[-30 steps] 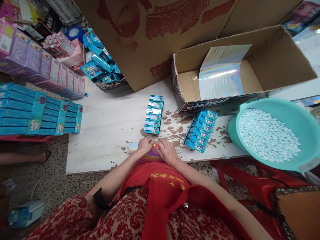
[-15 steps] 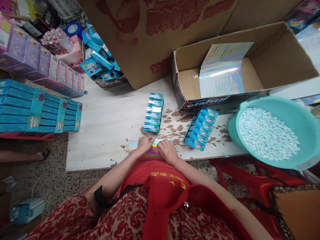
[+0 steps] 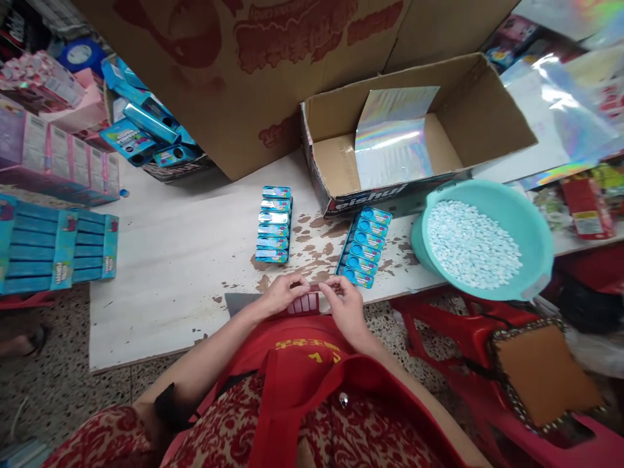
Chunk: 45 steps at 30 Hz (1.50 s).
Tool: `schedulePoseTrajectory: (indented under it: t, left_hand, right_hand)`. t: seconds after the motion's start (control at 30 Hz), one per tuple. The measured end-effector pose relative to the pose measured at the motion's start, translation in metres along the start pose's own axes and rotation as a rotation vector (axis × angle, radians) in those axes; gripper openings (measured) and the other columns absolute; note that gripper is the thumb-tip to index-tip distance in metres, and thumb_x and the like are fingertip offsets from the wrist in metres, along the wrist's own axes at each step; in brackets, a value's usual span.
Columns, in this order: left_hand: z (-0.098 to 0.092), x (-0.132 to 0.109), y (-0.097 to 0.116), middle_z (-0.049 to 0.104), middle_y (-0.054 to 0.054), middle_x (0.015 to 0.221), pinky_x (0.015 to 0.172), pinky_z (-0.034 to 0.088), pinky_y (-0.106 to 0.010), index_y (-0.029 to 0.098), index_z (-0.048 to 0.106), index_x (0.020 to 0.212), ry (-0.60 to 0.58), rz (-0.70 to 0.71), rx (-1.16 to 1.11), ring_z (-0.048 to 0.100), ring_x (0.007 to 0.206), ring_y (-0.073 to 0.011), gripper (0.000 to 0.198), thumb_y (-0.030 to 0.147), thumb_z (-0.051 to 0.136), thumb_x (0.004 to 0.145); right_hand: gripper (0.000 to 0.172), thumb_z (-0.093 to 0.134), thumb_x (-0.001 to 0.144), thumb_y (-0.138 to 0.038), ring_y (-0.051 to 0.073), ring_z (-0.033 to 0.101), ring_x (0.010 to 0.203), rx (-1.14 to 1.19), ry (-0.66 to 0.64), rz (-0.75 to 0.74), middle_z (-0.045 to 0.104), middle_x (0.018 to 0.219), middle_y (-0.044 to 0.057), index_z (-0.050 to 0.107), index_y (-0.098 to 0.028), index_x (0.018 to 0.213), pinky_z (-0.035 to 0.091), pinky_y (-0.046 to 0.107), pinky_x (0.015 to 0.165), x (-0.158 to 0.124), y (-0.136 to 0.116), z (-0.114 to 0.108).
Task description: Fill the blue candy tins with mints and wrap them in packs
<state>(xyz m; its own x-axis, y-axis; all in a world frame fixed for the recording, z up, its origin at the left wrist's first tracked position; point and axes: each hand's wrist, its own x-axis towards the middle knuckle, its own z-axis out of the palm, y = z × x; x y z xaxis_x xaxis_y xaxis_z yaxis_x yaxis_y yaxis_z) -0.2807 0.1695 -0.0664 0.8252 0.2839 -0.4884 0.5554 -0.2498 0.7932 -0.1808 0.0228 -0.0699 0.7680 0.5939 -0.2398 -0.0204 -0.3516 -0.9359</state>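
Observation:
My left hand (image 3: 284, 294) is closed in a pinch at the table's front edge. Facing it, my right hand (image 3: 345, 307) pinches too, its fingertips a short way to the right. Whatever lies between the fingertips is too small to make out. Under them is a shiny sheet (image 3: 238, 301), its left part grey and its middle dark red with pale patches. Beyond my hands stands a row of small blue candy boxes (image 3: 273, 229). A second row of blue boxes (image 3: 363, 249), with round marks on their ends, sits just past my right hand.
To the right stands a turquoise tub (image 3: 543, 244) of pale candies (image 3: 472, 244). An open carton (image 3: 319, 159) holding a silvery sheet (image 3: 397, 140) is behind. Stacked blue packs (image 3: 34, 244) are at the left, and a red stool (image 3: 439, 331) is below the tub.
The view has shifted to the right. My hands have gone from resting on the sheet to pinching above it, and the sheet's sheen has turned from rainbow to grey and dark red.

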Motion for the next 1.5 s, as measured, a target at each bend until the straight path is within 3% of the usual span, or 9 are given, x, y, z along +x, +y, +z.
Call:
schedulePoseTrajectory:
  t: [0.37,0.53,0.7,0.93,1.13,1.2,1.3,1.4,1.5]
  left_hand:
    - [0.006,0.056,0.054,0.062,0.001,0.073,0.068,0.039,-0.024,0.019,0.064,0.09,-0.147,0.124,0.243,0.054,0.071,-0.0154,0.02,0.026,0.048,0.08]
    - [0.013,0.079,0.06,0.058,0.002,0.075,0.066,0.039,-0.024,0.018,0.055,0.101,-0.179,0.196,0.263,0.052,0.07,-0.0143,0.023,0.018,0.045,0.08]
    - [0.029,0.094,0.054,0.059,0.001,0.08,0.068,0.041,-0.024,0.019,0.053,0.094,-0.14,0.161,0.324,0.053,0.073,-0.0141,0.015,0.016,0.046,0.082]
    - [0.046,0.078,0.036,0.063,-0.014,0.114,0.094,0.041,-0.037,0.013,0.054,0.114,0.06,0.038,0.399,0.056,0.108,-0.025,0.03,0.02,0.037,0.091]
    - [0.075,0.055,0.047,0.025,-0.018,0.154,0.112,0.02,-0.051,0.011,0.028,0.145,-0.113,0.003,0.442,0.019,0.143,-0.0326,0.072,0.055,0.038,0.089]
    - [0.066,0.058,0.049,0.028,-0.016,0.153,0.113,0.016,-0.054,0.013,0.038,0.141,-0.167,0.004,0.494,0.017,0.143,-0.034,0.071,0.061,0.034,0.089]
    - [0.03,0.055,0.038,0.052,-0.01,0.139,0.109,0.028,-0.044,0.018,0.059,0.122,-0.17,0.069,0.465,0.042,0.131,-0.0295,0.059,0.056,0.024,0.093]
    - [-0.009,0.032,0.009,0.064,-0.007,0.123,0.094,0.042,-0.032,0.021,0.06,0.117,-0.119,-0.009,0.436,0.058,0.112,-0.0244,0.047,0.052,0.038,0.09]
    - [-0.029,0.002,-0.025,0.07,-0.007,0.102,0.077,0.044,-0.029,0.021,0.061,0.106,-0.118,-0.198,0.534,0.063,0.094,-0.0247,0.031,0.039,0.055,0.082]
  right_hand:
    - [0.03,0.06,0.08,-0.048,0.02,0.056,0.085,-0.166,0.517,0.006,0.056,0.086,0.005,0.065,-0.019,0.072,0.046,0.033,0.076,0.003,0.018,-0.029]
    - [0.029,0.06,0.082,-0.046,0.022,0.054,0.091,-0.271,0.596,0.02,0.053,0.089,0.007,0.069,-0.019,0.074,0.045,0.038,0.085,0.011,0.039,-0.036]
    - [0.026,0.063,0.077,-0.044,0.023,0.053,0.094,-0.207,0.616,0.105,0.049,0.096,0.009,0.063,-0.018,0.078,0.05,0.035,0.074,0.021,0.054,-0.033]
    - [0.047,0.066,0.07,-0.049,0.02,0.058,0.085,-0.038,0.664,0.21,0.057,0.103,0.011,0.048,-0.018,0.099,0.051,0.032,0.066,0.02,0.054,-0.033]
    - [0.047,0.065,0.066,-0.053,0.023,0.058,0.083,-0.104,0.652,0.202,0.061,0.091,0.011,0.052,-0.016,0.091,0.048,0.038,0.077,0.025,0.058,-0.034]
    - [0.042,0.062,0.069,-0.052,0.023,0.059,0.082,-0.113,0.635,0.188,0.062,0.088,0.01,0.053,-0.016,0.089,0.048,0.039,0.077,0.024,0.058,-0.039]
    - [0.036,0.055,0.078,-0.047,0.021,0.059,0.085,-0.128,0.642,0.138,0.061,0.096,0.011,0.054,-0.016,0.096,0.048,0.038,0.079,0.013,0.052,-0.046]
    - [0.028,0.054,0.085,-0.036,0.021,0.055,0.094,-0.249,0.638,-0.124,0.058,0.104,0.012,0.055,-0.017,0.104,0.047,0.038,0.083,-0.004,0.039,-0.044]
    - [0.016,0.055,0.088,-0.026,0.02,0.056,0.092,-0.313,0.35,-0.444,0.06,0.096,0.008,0.058,-0.02,0.102,0.048,0.037,0.081,-0.011,0.029,-0.025]
